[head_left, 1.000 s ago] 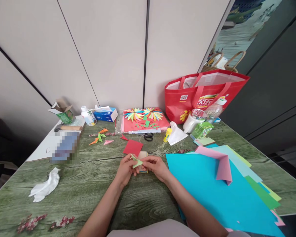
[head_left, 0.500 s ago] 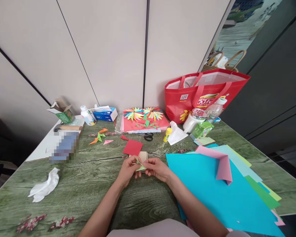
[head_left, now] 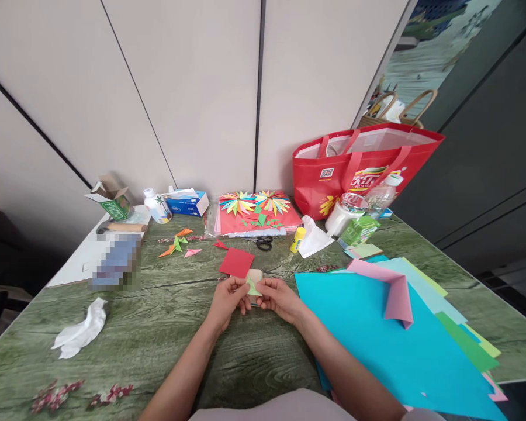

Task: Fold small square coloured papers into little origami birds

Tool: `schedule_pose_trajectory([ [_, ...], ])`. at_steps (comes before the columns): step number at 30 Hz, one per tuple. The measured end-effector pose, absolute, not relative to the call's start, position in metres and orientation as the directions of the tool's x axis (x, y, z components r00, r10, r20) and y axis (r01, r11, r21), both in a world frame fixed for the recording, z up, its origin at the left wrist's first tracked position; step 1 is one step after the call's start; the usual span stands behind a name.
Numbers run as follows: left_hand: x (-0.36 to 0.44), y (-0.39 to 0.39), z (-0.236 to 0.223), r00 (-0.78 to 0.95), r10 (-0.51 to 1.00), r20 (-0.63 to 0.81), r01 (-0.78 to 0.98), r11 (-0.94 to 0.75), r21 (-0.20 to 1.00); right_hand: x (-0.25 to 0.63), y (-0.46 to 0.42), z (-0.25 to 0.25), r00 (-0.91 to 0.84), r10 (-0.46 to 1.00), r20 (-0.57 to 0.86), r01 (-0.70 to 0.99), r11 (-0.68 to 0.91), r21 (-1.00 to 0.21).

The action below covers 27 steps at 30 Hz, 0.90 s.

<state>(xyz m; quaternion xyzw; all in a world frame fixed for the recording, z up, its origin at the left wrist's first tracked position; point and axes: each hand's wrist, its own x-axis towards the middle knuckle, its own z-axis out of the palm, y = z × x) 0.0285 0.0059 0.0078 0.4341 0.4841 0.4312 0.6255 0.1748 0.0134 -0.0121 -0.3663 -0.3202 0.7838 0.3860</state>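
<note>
A small folded piece of light green paper [head_left: 253, 287] is pinched between my two hands above the table. My left hand [head_left: 229, 301] grips its left edge with thumb and fingertips, while my right hand [head_left: 278, 298] grips the right edge. The fingers cover part of the folds. Just beyond the hands lies a red paper square [head_left: 236, 262], overlapping a beige stack of paper squares [head_left: 256, 273]. Folded paper pieces in orange, green and pink [head_left: 176, 245] lie to the left. Black-handled scissors [head_left: 264, 244] and a yellow glue stick [head_left: 297, 240] are further back.
Large blue paper [head_left: 377, 345] and other coloured sheets cover the right side, with a folded pink strip [head_left: 397, 286] on top. A red bag [head_left: 324, 187], a bottle [head_left: 383, 196] and a tissue box [head_left: 187, 202] stand at the back. Crumpled tissue [head_left: 81, 329] lies left.
The green paper has been turned and raised slightly between my fingertips, its shape now more pointed upward. Both hands stay in nearly the same place.
</note>
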Motion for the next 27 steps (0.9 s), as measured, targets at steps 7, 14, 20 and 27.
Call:
schedule_pose_trajectory([
  [7, 0.030, 0.004, 0.010, 0.161, 0.958, -0.236, -0.110, 0.256, 0.961, 0.172, 0.012, -0.014, -0.465, 0.827, -0.316, -0.373, -0.506, -0.777],
  [14, 0.032, 0.003, 0.010, 0.192, 0.951, -0.241, -0.121, 0.267, 0.956, 0.168, 0.009, -0.012, -0.324, 0.923, -0.208, -0.252, -0.296, -0.921],
  [20, 0.032, 0.004, 0.008, 0.179, 0.952, -0.247, -0.151, 0.275, 0.950, 0.161, 0.007, -0.018, -0.186, 0.972, -0.144, -0.111, -0.167, -0.980],
  [27, 0.030, 0.006, 0.007, 0.080, 0.971, -0.224, -0.184, 0.235, 0.954, 0.160, 0.008, -0.016, -0.152, 0.987, -0.047, -0.344, -0.098, -0.934],
])
